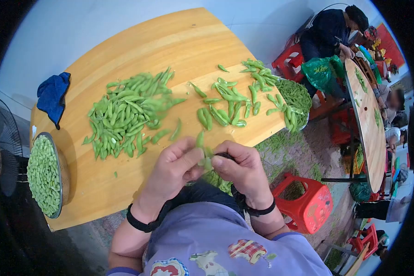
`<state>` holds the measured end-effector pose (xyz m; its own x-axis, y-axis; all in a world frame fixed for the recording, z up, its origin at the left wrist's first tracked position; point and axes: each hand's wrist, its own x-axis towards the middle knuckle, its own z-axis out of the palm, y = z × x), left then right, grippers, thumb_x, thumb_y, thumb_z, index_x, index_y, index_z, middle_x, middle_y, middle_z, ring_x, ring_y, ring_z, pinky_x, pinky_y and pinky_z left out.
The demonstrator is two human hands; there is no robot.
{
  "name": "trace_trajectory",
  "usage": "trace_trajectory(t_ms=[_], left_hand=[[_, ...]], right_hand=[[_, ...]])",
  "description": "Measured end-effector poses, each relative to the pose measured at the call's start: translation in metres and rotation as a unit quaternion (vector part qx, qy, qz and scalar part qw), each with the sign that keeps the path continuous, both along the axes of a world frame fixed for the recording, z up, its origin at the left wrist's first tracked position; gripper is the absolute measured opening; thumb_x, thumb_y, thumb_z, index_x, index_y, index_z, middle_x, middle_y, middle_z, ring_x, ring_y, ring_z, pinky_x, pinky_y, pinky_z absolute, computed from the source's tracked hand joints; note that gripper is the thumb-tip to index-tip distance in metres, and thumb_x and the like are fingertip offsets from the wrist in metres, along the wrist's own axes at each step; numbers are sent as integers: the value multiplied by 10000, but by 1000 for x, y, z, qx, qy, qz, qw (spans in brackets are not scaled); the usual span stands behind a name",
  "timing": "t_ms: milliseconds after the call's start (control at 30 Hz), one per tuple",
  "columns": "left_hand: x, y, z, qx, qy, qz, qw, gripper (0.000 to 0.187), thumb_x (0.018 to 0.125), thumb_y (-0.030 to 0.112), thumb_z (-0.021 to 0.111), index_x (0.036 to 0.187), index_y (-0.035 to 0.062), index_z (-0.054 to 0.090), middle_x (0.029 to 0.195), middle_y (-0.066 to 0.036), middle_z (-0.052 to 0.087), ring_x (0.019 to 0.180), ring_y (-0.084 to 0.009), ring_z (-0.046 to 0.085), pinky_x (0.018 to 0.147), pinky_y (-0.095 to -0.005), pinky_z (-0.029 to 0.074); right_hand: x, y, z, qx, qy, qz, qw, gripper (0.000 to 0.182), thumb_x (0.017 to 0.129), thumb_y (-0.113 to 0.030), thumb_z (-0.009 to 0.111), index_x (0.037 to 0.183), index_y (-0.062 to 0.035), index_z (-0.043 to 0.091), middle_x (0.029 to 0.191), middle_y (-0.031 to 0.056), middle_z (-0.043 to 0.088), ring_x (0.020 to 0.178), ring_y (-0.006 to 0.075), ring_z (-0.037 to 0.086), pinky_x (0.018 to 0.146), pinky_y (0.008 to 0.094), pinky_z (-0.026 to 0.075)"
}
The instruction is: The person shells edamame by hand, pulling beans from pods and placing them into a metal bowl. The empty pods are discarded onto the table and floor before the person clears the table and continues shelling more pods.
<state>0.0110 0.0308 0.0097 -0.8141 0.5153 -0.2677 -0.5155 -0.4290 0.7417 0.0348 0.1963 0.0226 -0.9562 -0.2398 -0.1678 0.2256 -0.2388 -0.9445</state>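
My left hand [177,161] and my right hand [241,168] meet just past the table's near edge. Between them is a green bean pod [200,139], pinched by the fingers and thumb of my left hand. The fingers of my right hand close on the same pod's lower end, with something dark at the fingertips. A big heap of pods [124,110] lies on the wooden table [170,39], beyond my left hand. Scattered pods [230,96] lie past my right hand. At the table's left end stands a bowl [61,184] full of shelled beans [42,175].
A blue cloth [54,96] and a fan [4,138] are at the left. Beyond the table's right end is a container of empty pods [296,99]. A red stool [308,207] stands at the right. Seated people work around a round table [365,124].
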Motion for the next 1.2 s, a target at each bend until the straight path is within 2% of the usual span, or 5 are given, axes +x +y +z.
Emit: trace_trajectory(t_ms=[133, 600, 867, 1100, 1200], left_hand=[[0, 8, -4, -85, -23, 32, 996, 101, 878, 147, 467, 914, 58, 500, 744, 17, 497, 587, -47, 451, 495, -172, 373], [3, 6, -2, 4, -32, 2, 999, 157, 843, 145, 558, 942, 22, 557, 675, 0, 512, 475, -38, 396, 437, -166, 299], [7, 8, -8, 199, -132, -58, 969, 225, 846, 212, 558, 933, 5, 541, 678, -47, 534, 434, -54, 393, 383, -150, 302], [9, 8, 0, -149, 138, 25, 979, 202, 882, 206, 501, 893, 21, 581, 638, -17, 528, 466, -40, 407, 416, -176, 302], [8, 7, -1, 22, 38, -15, 999, 210, 886, 213, 495, 860, 24, 584, 639, -15, 522, 465, -44, 406, 412, -175, 296]], right_hand=[[0, -9, 1, 327, 270, -56, 904, 99, 756, -30, 597, 827, 29, 561, 646, 104, 543, 577, 221, 544, 529, 300, 423], [-8, -8, -6, 260, 267, -89, 924, 94, 719, 13, 593, 809, 19, 567, 680, 108, 533, 589, 228, 530, 544, 294, 413], [-18, 1, -30, -23, 257, -29, 966, 75, 734, -9, 579, 802, 19, 563, 689, 89, 543, 606, 208, 541, 546, 299, 413], [-12, 5, 1, 257, 325, -48, 909, 98, 711, 1, 589, 807, 12, 573, 668, 107, 528, 601, 257, 543, 543, 316, 423], [-14, 1, 0, 240, 366, -51, 898, 118, 697, 5, 595, 814, 15, 576, 664, 116, 522, 602, 273, 541, 547, 318, 426]])
